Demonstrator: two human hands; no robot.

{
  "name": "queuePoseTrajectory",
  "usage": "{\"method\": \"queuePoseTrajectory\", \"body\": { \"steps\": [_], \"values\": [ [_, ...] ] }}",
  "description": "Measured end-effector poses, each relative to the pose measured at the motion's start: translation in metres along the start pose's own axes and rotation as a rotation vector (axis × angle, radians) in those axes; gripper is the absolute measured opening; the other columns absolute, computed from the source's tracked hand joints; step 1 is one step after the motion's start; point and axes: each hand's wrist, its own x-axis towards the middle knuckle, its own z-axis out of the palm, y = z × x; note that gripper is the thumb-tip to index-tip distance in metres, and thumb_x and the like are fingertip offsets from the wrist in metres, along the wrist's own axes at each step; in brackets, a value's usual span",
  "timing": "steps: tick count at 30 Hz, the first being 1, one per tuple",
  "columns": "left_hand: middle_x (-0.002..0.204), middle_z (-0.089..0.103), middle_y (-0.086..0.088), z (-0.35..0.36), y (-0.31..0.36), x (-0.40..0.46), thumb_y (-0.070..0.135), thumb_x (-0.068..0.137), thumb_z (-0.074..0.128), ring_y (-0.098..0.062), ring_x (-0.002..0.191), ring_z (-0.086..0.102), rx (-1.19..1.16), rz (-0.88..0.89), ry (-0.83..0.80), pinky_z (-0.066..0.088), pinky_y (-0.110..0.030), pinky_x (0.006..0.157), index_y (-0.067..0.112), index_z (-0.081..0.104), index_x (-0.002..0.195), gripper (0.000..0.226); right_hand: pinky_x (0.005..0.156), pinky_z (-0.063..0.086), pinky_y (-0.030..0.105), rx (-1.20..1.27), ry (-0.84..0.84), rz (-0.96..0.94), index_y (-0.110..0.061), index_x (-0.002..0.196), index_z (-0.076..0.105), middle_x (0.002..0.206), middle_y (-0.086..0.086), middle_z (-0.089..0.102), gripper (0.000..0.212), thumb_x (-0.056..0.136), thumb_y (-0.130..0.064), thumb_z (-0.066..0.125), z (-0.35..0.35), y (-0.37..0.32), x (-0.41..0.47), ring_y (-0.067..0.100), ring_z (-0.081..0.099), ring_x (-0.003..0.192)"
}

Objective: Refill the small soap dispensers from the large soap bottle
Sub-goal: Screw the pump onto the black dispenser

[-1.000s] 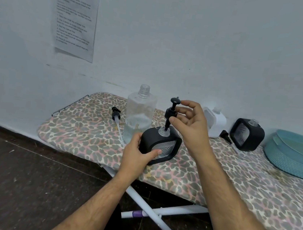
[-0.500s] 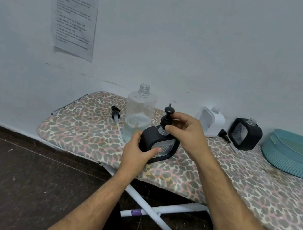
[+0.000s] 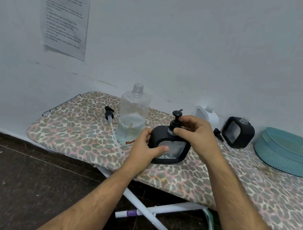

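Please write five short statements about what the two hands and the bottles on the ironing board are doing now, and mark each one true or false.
1. The left hand holds the body of the near black dispenser. True.
2. The right hand is at the pump on this dispenser's neck. True.
3. The large bottle has its cap on. False: its threaded neck is open, and a long pump lies on the board beside it.
4. The far black dispenser has a pump fitted. False: its neck is bare.
5. The white dispenser lies in the teal basket. False: it stands on the board near the wall.
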Motion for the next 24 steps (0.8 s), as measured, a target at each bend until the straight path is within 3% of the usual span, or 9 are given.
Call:
{"method": "queuePoseTrajectory", "body": {
  "steps": [6, 11, 17, 21, 24],
  "values": [
    [0.112, 0.070, -0.006, 0.009, -0.007, 0.009, 0.004, 0.078, 0.080, -0.020, 0.101, 0.070, -0.054, -0.054, -0.062, 0.057, -0.044, 0.090, 0.020, 0.055, 0.113, 0.046, 0.087, 0.058, 0.042, 0.016, 0.037, 0.013, -0.017, 0.095, 0.075, 0.095, 0.005, 0.077, 0.026, 0.078, 0.003, 0.076, -0.012, 0.009, -0.005, 0.026, 0.073, 0.095],
    [0.112, 0.071, -0.005, 0.007, -0.013, 0.009, 0.001, 0.078, 0.080, -0.019, 0.101, 0.070, -0.065, -0.068, -0.087, 0.058, -0.037, 0.087, 0.017, 0.054, 0.116, 0.049, 0.081, 0.058, 0.037, -0.009, 0.030, 0.039, -0.021, 0.093, 0.073, 0.094, -0.001, 0.076, 0.030, 0.077, 0.004, 0.078, -0.014, 0.014, -0.009, 0.017, 0.071, 0.085],
    [0.112, 0.070, -0.005, 0.006, -0.015, 0.008, 0.003, 0.078, 0.081, -0.017, 0.100, 0.070, -0.052, -0.061, -0.117, 0.059, -0.034, 0.085, 0.015, 0.054, 0.122, 0.053, 0.088, 0.057, 0.036, -0.112, 0.014, 0.023, -0.034, 0.102, 0.073, 0.101, -0.002, 0.073, 0.035, 0.077, -0.011, 0.082, -0.014, 0.016, -0.008, 0.020, 0.069, 0.092],
    [0.110, 0.071, -0.004, 0.006, -0.015, 0.007, 0.003, 0.077, 0.081, -0.016, 0.100, 0.070, -0.060, -0.054, -0.116, 0.058, -0.034, 0.084, 0.016, 0.055, 0.121, 0.052, 0.082, 0.055, 0.024, -0.033, -0.008, 0.014, -0.022, 0.098, 0.074, 0.107, 0.002, 0.071, 0.019, 0.089, -0.006, 0.069, -0.009, 0.011, -0.012, 0.011, 0.070, 0.094],
    [0.111, 0.071, -0.004, 0.006, -0.014, 0.008, 0.002, 0.077, 0.080, -0.016, 0.100, 0.070, -0.065, -0.053, -0.119, 0.058, -0.034, 0.086, 0.014, 0.055, 0.122, 0.052, 0.080, 0.051, 0.015, 0.042, 0.019, 0.013, -0.023, 0.099, 0.073, 0.108, -0.004, 0.071, 0.031, 0.094, 0.002, 0.056, -0.010, 0.011, -0.016, 0.003, 0.068, 0.097]
  ]
}}
